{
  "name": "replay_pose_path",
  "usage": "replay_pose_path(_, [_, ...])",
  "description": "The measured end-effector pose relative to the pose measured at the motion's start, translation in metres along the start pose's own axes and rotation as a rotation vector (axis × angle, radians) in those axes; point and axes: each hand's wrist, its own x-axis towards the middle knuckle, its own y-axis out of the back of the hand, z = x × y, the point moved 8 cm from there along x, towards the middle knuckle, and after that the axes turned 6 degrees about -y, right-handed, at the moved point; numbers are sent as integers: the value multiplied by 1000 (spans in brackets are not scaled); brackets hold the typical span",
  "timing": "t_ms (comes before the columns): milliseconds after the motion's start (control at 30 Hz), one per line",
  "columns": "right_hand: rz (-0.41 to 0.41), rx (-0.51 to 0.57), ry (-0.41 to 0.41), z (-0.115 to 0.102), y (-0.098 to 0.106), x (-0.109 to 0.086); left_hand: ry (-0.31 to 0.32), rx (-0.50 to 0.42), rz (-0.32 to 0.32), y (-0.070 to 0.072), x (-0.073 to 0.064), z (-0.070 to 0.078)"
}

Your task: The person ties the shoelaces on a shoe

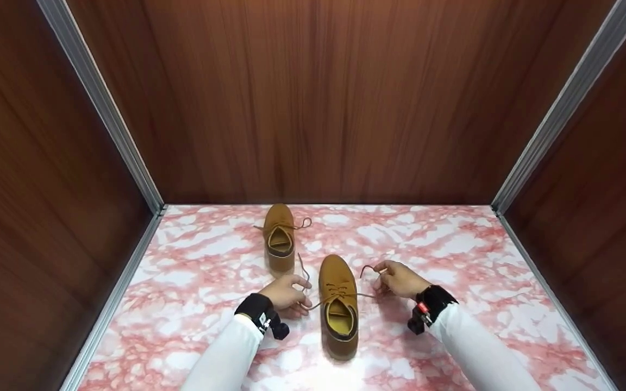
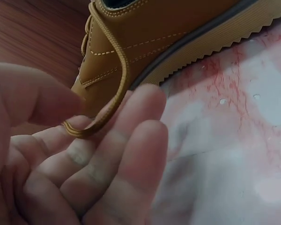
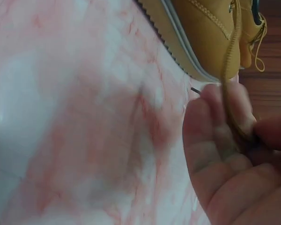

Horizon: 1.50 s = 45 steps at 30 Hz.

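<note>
A tan lace-up shoe [image 1: 336, 267] stands on the table between the two hands, toe pointing away. To its left, my left hand [image 1: 285, 295] pinches one end of its brown shoelace [image 2: 124, 61] between thumb and fingers; the lace arcs over the fingers, and its loose tip sticks up beyond them. On the other side, my right hand [image 1: 401, 279] pinches the opposite lace end [image 3: 230, 61], whose tip curls out past the fingertips. Across the shoe's tongue the laces cross, and both ends spread out sideways to the hands.
A second tan shoe [image 1: 279, 215] stands farther back and left, its laces spread to both sides. The tabletop [image 1: 443, 239] has a red-and-white marbled surface. Brown wood-grain panels [image 1: 318, 108] with metal edge strips enclose the back and both sides.
</note>
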Motion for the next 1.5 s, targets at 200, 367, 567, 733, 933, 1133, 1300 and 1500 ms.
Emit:
replay_pose_path(200, [97, -62, -19, -4, 11, 0, -68, 97, 38, 0, 4, 9])
replay_pose_path(367, [208, -135, -10, -11, 24, -1, -90, 169, 107, 1, 3, 17])
replay_pose_path(567, [267, -133, -6, -19, 30, -3, -134, 218, 184, 6, 5, 21])
replay_pose_path(733, [325, -160, -4, -27, 35, -3, -173, 290, 232, 10, 8, 23])
replay_pose_path(933, [458, -211, 53, -45, 41, -3, -232, 392, 251, 11, 10, 26])
replay_pose_path(1133, [556, -186, 123, -76, 30, 0, -269, 388, 263, 13, 10, 26])
replay_pose_path(1300, [506, -194, 215, -108, 6, 7, -278, 394, 279, 13, 7, 29])
replay_pose_path(1500, [337, -195, 265, -115, -16, 15, -272, 388, 282, 12, 5, 30])
